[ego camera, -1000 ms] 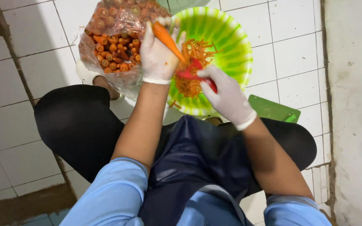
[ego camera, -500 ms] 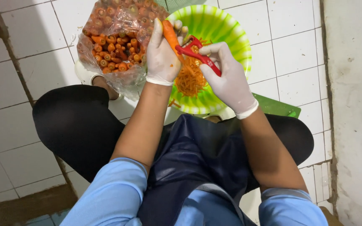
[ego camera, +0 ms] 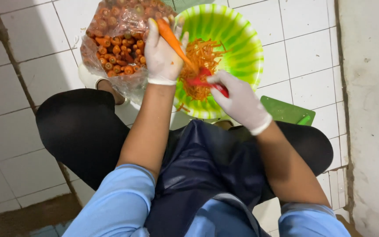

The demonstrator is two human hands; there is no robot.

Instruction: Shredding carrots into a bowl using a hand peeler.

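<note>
My left hand [ego camera: 163, 52], in a white glove, holds an orange carrot [ego camera: 172, 39] slanted over a green plastic bowl [ego camera: 242, 52]. My right hand [ego camera: 237, 101], also gloved, grips a red-handled peeler [ego camera: 205, 79] against the carrot's lower end. A heap of thin orange carrot shreds [ego camera: 200, 66] lies in the bowl beneath both hands. I sit low over the bowl, with black trousers and a dark apron showing below my arms.
A clear plastic bag full of carrots [ego camera: 115, 44] rests on the white tiled floor [ego camera: 18, 74] left of the bowl. A green board [ego camera: 286, 112] lies right of my knee. A rough grey wall [ego camera: 369, 109] runs along the right.
My right hand has drawn the peeler down the carrot toward me. The left hand and carrot have stayed nearly in place over the bowl.
</note>
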